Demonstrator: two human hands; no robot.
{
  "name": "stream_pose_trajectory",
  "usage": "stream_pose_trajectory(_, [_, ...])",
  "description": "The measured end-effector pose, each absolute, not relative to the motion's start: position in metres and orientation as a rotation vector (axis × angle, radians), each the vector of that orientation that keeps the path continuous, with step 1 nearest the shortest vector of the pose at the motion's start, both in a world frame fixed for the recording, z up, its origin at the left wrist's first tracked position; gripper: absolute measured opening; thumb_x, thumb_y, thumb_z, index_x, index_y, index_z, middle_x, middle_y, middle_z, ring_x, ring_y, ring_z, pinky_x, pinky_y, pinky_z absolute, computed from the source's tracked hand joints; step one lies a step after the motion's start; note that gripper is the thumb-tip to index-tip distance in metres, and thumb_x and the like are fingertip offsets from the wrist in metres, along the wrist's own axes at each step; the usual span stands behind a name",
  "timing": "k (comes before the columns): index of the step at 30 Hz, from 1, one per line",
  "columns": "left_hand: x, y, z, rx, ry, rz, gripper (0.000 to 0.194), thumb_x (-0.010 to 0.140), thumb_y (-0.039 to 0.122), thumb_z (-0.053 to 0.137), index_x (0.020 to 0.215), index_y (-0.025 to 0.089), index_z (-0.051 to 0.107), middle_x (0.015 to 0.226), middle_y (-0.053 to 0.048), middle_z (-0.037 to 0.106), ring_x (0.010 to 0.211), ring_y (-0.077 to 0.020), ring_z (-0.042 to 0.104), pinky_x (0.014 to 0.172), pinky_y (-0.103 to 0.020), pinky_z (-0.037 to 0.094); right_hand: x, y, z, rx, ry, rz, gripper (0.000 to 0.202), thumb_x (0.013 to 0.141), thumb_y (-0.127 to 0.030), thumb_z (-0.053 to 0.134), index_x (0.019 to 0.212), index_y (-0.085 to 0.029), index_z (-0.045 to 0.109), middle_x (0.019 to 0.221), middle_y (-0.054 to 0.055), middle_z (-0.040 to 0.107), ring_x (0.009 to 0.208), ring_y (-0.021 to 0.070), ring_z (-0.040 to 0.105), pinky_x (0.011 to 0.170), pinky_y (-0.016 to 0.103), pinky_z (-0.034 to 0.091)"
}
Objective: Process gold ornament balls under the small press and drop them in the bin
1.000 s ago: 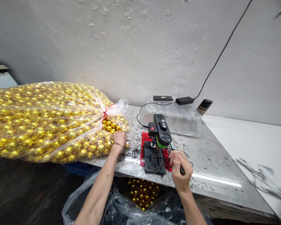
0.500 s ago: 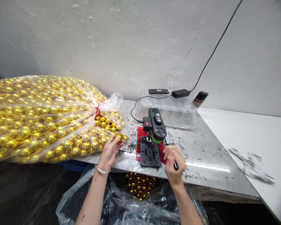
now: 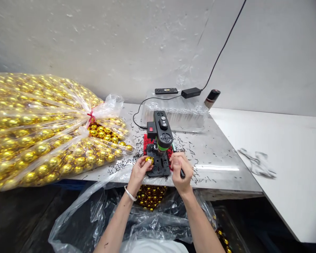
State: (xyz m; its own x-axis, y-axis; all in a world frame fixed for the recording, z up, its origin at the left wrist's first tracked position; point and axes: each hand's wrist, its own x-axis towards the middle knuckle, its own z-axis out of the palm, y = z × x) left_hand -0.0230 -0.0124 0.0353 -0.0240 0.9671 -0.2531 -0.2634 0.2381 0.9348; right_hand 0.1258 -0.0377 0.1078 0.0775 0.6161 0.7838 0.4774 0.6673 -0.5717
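Between the fingers of my left hand (image 3: 138, 172) is a shiny gold ball (image 3: 149, 160), held over the left part of the black base plate (image 3: 159, 171). My right hand (image 3: 182, 172) is wrapped round the black-handled lever (image 3: 183, 174) at the right side of a small black and green bench press drill (image 3: 163, 130). The drill's lower tip is hidden under its body. A red mat (image 3: 147, 141) lies beneath the machine. Just left stands a big clear bag (image 3: 50, 137) of gold balls, tied with red string, with several balls showing at a gap.
Black shavings litter the metal tabletop (image 3: 213, 154). Behind the machine are a clear plastic tray (image 3: 173, 117), a black remote (image 3: 166, 91), a power adapter (image 3: 191, 92) and a spray can (image 3: 212, 98). White gloves (image 3: 258, 163) lie right. An open plastic bag (image 3: 94, 207) with gold balls hangs below the edge.
My left hand has carried the gold ball right, from beside the big bag to the drill's base plate. My right hand stays on the lever. The view has shifted.
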Motion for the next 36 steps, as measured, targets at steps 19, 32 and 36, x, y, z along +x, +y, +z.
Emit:
stream_pose_trajectory(19, [-0.011, 0.015, 0.045, 2.158, 1.513, 0.695, 0.019, 0.079, 0.029, 0.062, 0.091, 0.016, 0.069, 0.082, -0.007, 0.065, 0.075, -0.0207, 0.063, 0.071, -0.030, 0.050, 0.127, -0.038, 0.108, -0.929, -1.593, 0.119, 0.028, 0.090, -0.007, 0.038, 0.067, -0.020, 0.044, 0.063, 0.001, 0.049, 0.068, 0.0136, 0.053, 0.058, 0.028, 0.042])
stream_pose_trajectory(32, [0.002, 0.000, 0.016, 2.241, 1.615, 1.007, 0.031, 0.089, 0.035, 0.057, 0.112, 0.016, 0.061, 0.108, -0.012, 0.065, 0.099, -0.0261, 0.061, 0.081, -0.037, 0.045, 0.129, -0.038, 0.101, -0.911, -1.590, 0.115, 0.024, 0.089, -0.008, 0.039, 0.069, -0.020, 0.046, 0.067, 0.002, 0.052, 0.069, 0.0143, 0.054, 0.059, 0.028, 0.045])
stream_pose_trajectory(36, [-0.001, 0.000, 0.018, 2.241, 1.599, 0.997, 0.029, 0.088, 0.036, 0.057, 0.110, 0.017, 0.062, 0.106, -0.012, 0.066, 0.098, -0.0259, 0.061, 0.081, -0.038, 0.044, 0.130, -0.037, 0.092, -0.900, -1.602, 0.093, 0.024, 0.090, -0.011, 0.038, 0.070, -0.020, 0.048, 0.068, 0.003, 0.053, 0.070, 0.0154, 0.055, 0.059, 0.029, 0.046])
